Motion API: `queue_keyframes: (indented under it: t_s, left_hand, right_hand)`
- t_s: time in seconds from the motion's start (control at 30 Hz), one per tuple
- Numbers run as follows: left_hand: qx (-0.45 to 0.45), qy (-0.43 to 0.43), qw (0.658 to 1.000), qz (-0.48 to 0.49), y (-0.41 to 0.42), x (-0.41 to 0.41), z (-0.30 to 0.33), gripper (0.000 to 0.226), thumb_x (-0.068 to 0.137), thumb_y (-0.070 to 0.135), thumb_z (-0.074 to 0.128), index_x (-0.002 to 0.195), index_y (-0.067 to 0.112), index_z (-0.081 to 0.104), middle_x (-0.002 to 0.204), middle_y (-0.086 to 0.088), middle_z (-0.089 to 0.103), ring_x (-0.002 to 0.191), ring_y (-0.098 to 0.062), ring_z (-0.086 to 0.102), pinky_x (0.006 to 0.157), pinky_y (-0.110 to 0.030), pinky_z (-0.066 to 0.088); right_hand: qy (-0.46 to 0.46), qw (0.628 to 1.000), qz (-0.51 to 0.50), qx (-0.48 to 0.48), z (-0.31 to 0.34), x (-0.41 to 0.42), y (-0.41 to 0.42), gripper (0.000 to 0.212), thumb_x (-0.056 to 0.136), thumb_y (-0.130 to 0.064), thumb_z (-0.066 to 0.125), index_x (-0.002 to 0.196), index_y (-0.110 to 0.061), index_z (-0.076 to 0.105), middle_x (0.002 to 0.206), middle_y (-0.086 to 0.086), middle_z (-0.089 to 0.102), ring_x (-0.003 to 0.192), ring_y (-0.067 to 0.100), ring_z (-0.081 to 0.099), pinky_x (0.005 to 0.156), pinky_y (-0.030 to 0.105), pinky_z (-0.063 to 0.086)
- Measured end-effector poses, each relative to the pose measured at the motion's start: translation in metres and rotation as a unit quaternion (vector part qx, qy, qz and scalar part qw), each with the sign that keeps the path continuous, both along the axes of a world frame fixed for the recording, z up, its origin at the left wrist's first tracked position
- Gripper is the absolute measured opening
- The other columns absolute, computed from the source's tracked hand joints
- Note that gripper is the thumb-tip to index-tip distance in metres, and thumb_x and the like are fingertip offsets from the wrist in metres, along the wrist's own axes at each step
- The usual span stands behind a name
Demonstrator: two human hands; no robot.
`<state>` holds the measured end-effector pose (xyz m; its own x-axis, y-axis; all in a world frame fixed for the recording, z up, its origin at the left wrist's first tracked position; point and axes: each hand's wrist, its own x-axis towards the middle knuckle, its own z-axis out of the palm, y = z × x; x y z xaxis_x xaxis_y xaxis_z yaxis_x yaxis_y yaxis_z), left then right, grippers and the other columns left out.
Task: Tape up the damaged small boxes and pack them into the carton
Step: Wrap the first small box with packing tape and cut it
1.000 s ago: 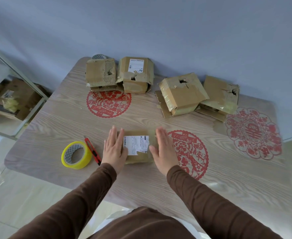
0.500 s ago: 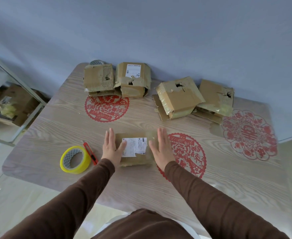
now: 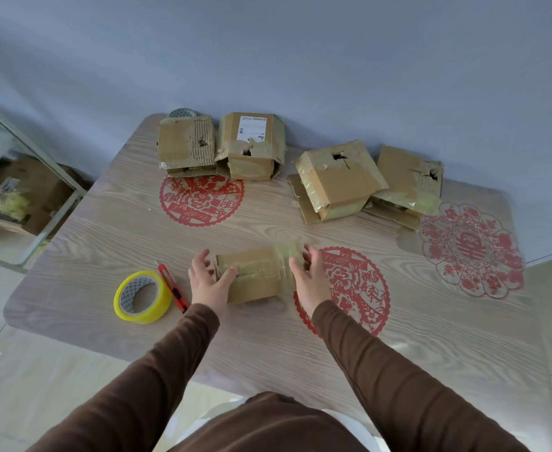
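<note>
A small brown cardboard box [image 3: 255,276], wrapped in clear tape, sits at the middle of the wooden table [image 3: 268,347]. My left hand [image 3: 206,279] grips its left end, thumb on the top face. My right hand [image 3: 307,276] grips its right end with fingers curled over the far edge. The box shows a plain taped face upward. A yellow tape roll [image 3: 142,297] lies to the left of my left hand, with a red utility knife [image 3: 172,287] beside it. Several damaged boxes stand along the far edge, among them one with a label [image 3: 251,145] and one with a torn hole [image 3: 339,178].
Red paper-cut decorations [image 3: 472,250] lie flat on the tabletop. A grey wall runs behind the table. To the left stands a metal-framed shelf [image 3: 26,177] holding cardboard boxes. A second tape roll [image 3: 181,113] peeks out behind the far-left box.
The box has been turned over: its white label faced up before, and a plain taped face is up now. Both hands went from lying flat beside it to gripping its ends.
</note>
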<state>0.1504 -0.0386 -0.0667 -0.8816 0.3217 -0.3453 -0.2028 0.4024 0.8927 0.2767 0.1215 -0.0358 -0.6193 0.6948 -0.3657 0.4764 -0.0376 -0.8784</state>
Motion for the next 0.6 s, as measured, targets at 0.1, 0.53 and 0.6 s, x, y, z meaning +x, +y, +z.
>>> queue_keyframes:
  t_s: [0.1,0.53,0.6]
  left_hand:
    - [-0.009,0.049,0.998,-0.037,0.012,0.0,0.002,0.045,0.096,0.036,0.063,0.136,0.032,0.043,0.132,0.0,0.049,0.122,-0.018,0.049,0.107,-0.036,0.04]
    - [-0.037,-0.018,0.998,0.037,0.023,0.003,0.001,0.022,0.096,0.029,0.06,0.107,0.014,0.05,0.095,-0.007,0.057,0.093,-0.03,0.056,0.083,-0.04,0.046]
    - [-0.014,-0.053,0.998,0.035,0.018,0.02,0.001,0.033,0.084,0.037,0.07,0.104,0.015,0.054,0.091,-0.003,0.06,0.087,-0.028,0.06,0.081,-0.044,0.052]
  right_hand:
    - [-0.09,0.991,0.058,0.086,-0.008,-0.01,-0.001,0.063,0.104,-0.055,0.035,0.158,-0.027,0.023,0.154,-0.001,0.045,0.134,0.022,0.051,0.106,0.033,0.041]
    - [-0.22,0.946,0.106,0.213,0.003,-0.036,0.043,0.071,0.1,-0.067,0.031,0.153,-0.02,0.031,0.142,0.007,0.058,0.12,0.026,0.062,0.095,0.039,0.051]
    - [-0.172,0.965,0.066,0.186,0.007,-0.04,0.051,0.061,0.1,-0.059,0.044,0.144,-0.017,0.044,0.141,0.006,0.059,0.122,0.022,0.059,0.098,0.038,0.05]
